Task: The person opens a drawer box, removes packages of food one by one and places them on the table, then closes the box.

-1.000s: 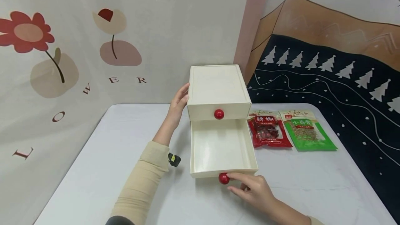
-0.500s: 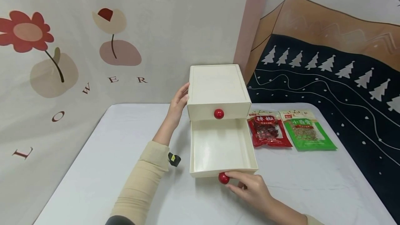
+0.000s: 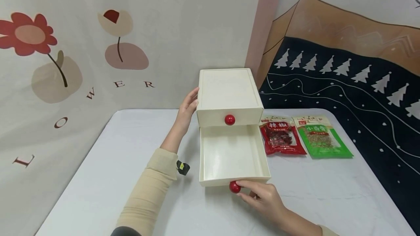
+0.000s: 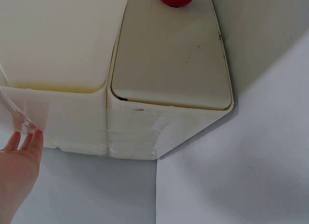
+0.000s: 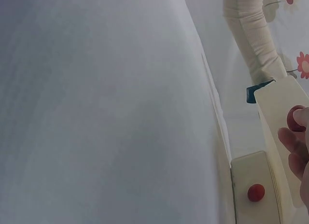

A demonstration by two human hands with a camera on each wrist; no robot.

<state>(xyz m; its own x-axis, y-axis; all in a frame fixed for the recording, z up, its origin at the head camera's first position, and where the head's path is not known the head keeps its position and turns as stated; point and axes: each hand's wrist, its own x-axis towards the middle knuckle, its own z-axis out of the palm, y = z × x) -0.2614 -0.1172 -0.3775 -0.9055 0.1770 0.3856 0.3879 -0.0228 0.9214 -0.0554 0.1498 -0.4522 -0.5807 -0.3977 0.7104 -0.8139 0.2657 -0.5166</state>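
A cream two-drawer box (image 3: 228,88) stands at the back of the table. Its upper drawer is closed, with a round red knob (image 3: 230,120) on the front. Pulled well out, the lower drawer (image 3: 233,152) shows a bare inside. My right hand (image 3: 267,197) pinches the lower drawer's red knob (image 3: 234,187) between thumb and forefinger; the right wrist view shows this hand (image 5: 300,147) at the knob too. My left hand (image 3: 187,110) rests against the box's left side, and in the left wrist view its fingertips (image 4: 36,137) touch that wall.
Right of the box lie a red packet of dried chillies (image 3: 283,137) and a green packet of seeds (image 3: 323,139). A printed wall cloth (image 3: 170,28) rises close behind the box. The white table (image 3: 311,188) spreads on both sides.
My right thumb and forefinger have drawn slightly closer round the lower knob. The drawer, the box and my left hand stay where they were.
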